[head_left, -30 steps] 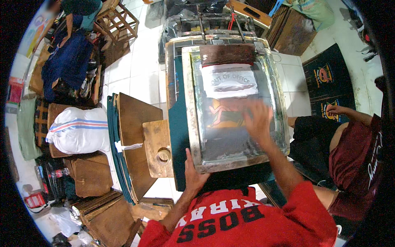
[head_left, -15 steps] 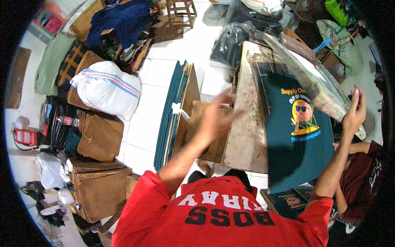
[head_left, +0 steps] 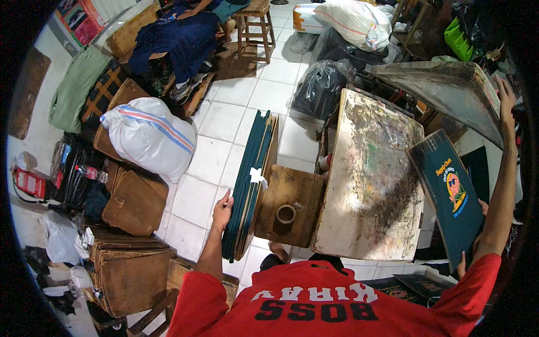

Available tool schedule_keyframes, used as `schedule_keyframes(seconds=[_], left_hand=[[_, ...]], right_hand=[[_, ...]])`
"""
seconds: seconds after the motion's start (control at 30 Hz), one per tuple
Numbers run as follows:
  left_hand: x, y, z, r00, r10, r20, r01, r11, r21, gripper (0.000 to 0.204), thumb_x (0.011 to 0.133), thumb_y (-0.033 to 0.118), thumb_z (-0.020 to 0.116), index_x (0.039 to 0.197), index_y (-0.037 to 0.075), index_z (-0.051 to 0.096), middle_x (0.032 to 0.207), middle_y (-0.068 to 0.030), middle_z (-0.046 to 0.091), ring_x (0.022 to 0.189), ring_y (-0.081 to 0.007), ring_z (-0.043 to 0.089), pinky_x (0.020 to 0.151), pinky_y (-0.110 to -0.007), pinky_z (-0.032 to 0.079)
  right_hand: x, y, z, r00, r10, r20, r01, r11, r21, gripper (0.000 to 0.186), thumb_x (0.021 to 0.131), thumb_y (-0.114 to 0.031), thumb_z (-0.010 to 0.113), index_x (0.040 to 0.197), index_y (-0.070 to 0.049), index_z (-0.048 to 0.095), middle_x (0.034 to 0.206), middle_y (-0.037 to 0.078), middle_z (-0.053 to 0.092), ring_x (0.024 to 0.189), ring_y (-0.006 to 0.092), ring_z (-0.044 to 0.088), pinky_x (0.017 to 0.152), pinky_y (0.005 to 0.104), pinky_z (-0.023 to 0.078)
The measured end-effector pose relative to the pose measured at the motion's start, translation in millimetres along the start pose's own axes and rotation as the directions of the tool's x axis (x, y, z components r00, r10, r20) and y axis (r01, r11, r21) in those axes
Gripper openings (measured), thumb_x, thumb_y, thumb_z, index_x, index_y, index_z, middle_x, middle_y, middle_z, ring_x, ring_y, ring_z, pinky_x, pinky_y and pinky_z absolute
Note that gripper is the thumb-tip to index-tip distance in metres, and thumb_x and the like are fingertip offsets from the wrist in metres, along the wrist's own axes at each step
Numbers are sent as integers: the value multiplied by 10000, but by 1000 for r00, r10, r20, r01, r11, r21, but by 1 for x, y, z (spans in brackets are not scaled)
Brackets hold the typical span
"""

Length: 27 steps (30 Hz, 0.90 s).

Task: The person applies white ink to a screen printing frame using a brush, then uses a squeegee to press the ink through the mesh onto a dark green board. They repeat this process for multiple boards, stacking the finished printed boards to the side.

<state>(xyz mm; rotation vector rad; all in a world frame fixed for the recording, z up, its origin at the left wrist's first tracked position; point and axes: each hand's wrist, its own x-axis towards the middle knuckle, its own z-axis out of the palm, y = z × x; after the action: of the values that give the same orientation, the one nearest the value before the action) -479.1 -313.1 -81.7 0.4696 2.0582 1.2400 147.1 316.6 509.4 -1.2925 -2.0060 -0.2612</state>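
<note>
My left hand (head_left: 222, 212) is beside the upright stack of dark green fabric panels on boards (head_left: 247, 188), its fingers extended near the outer edge. At the far right my right hand (head_left: 506, 101) rests against the end of a raised screen printing frame (head_left: 443, 73), fingers stretched out. Below the frame is a tilted, paint-stained printing table (head_left: 370, 180), its top exposed. To its right, another person's hand (head_left: 462, 265) holds a dark green printed panel (head_left: 449, 188) by its lower edge.
A brown board (head_left: 297, 196) bearing a round tape roll (head_left: 286, 214) lies between stack and table. Left are a white sack (head_left: 149, 135) and piled brown boards (head_left: 132, 275). Black bags (head_left: 320, 87) and a wooden stool (head_left: 255, 28) stand farther back.
The frame has swung higher, with my right hand moving up and right. The printed panel has left the table for the other person's hands. My left hand has moved left to the stack.
</note>
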Motion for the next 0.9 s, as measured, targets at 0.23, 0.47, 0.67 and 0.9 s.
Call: schedule_keyframes(seconds=[0.23, 0.47, 0.67, 0.9], left_hand=[[-6, 7, -8, 996, 83, -31, -76, 982, 175, 496, 1033, 306, 640, 1519, 280, 541, 1147, -168, 619, 1056, -238, 605, 933, -355, 503], [-9, 1, -1, 924, 368, -104, -300, 866, 400, 370, 1059, 255, 591, 1419, 194, 649, 972, -171, 694, 927, -291, 649, 843, -359, 526], [-12, 24, -2, 941, 306, -143, -214, 868, 448, 353, 1037, 326, 582, 1324, 165, 712, 1095, -225, 728, 995, -380, 704, 866, -440, 557], [-17, 43, 4, 920, 207, -332, -125, 959, 253, 352, 918, 311, 759, 1172, 67, 771, 1028, -181, 779, 905, -334, 764, 844, -404, 585]], right_hand=[[37, 25, 1, 999, -12, 30, 11, 1000, 18, 481, 1095, -410, 444, 1473, -145, 578, 1414, 91, 615, 1299, 240, 589, 1114, 379, 437], [23, -3, 1, 998, -10, -64, 6, 998, -62, 447, 1080, -408, 503, 1387, -114, 639, 1287, 75, 641, 1032, 198, 631, 962, 323, 478], [18, -30, -4, 991, 99, 89, -118, 964, 238, 375, 1050, -342, 569, 1226, -28, 672, 1021, 29, 642, 734, 117, 519, 731, 274, 444], [6, -61, -7, 996, 92, 18, -94, 972, 214, 373, 1027, -396, 605, 1093, -41, 697, 713, 12, 544, 638, 104, 495, 636, 293, 395]])
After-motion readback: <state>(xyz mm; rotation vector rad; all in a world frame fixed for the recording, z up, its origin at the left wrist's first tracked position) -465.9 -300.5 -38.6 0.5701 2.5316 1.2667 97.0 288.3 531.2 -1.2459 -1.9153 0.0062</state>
